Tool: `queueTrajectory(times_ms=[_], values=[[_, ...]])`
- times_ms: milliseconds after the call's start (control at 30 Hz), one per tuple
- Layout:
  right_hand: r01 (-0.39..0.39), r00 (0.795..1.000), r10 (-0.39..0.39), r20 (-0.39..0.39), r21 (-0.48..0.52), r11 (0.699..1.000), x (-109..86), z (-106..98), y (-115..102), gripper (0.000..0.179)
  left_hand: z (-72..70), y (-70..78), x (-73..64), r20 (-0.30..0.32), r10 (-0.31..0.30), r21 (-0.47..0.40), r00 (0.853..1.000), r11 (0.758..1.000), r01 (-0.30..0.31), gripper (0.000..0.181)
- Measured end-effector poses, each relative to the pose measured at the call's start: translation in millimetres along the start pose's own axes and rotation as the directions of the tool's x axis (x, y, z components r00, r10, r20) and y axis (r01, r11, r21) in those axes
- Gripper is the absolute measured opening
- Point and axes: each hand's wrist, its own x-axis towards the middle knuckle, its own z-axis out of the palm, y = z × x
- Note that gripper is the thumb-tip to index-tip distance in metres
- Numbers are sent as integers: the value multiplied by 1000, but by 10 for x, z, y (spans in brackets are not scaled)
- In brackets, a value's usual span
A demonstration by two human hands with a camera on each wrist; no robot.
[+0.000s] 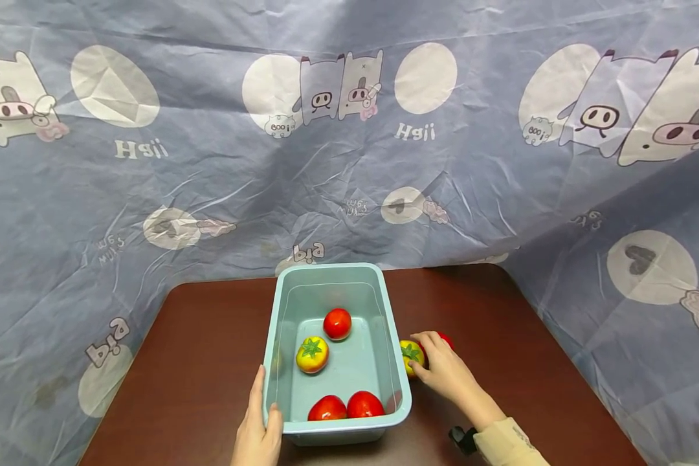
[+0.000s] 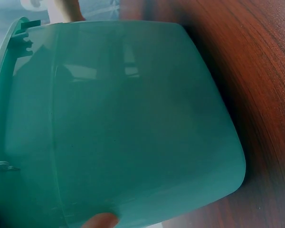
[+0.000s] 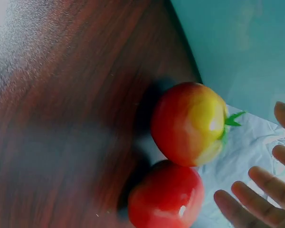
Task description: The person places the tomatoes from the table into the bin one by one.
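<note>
A light blue-green plastic bin stands on the table with several tomatoes inside. A yellow-red tomato lies left of a red tomato, while two red tomatoes, one left and one right, sit near the front wall. My left hand rests at the bin's front left corner, fingers straight along the side, thumb by the front wall. My right hand reaches over another yellow-red tomato beside the bin, fingers spread and apart from it. Touching that tomato is a red one, partly hidden by the hand in the head view.
The dark brown wooden table extends to both sides of the bin. Behind it hangs a grey-blue cloth printed with cartoon pigs. A small black object shows by the right sleeve.
</note>
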Motion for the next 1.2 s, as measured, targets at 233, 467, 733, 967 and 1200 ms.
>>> queueTrajectory(times_ms=[233, 467, 733, 967, 1200], values=[[-21, 999, 22, 42, -7, 1000, 30, 135, -14, 55, 2, 2, 6, -6, -5, -2, 1000, 1000, 5, 66], [17, 999, -17, 33, -7, 1000, 41, 213, -30, 53, 18, -24, 14, -16, 4, -1, 1000, 1000, -4, 66], [64, 998, -63, 20, -22, 998, 43, 264, -44, 50, 5, -30, 22, -13, 11, 3, 1000, 1000, -11, 66], [67, 997, -66, 46, -27, 997, 49, 297, -50, 53, -3, -26, 24, 0, -8, 0, 1000, 1000, 8, 66], [63, 998, -63, 30, -17, 998, 63, 324, -45, 51, 14, -21, 18, -23, 5, 2, 1000, 1000, -5, 65]])
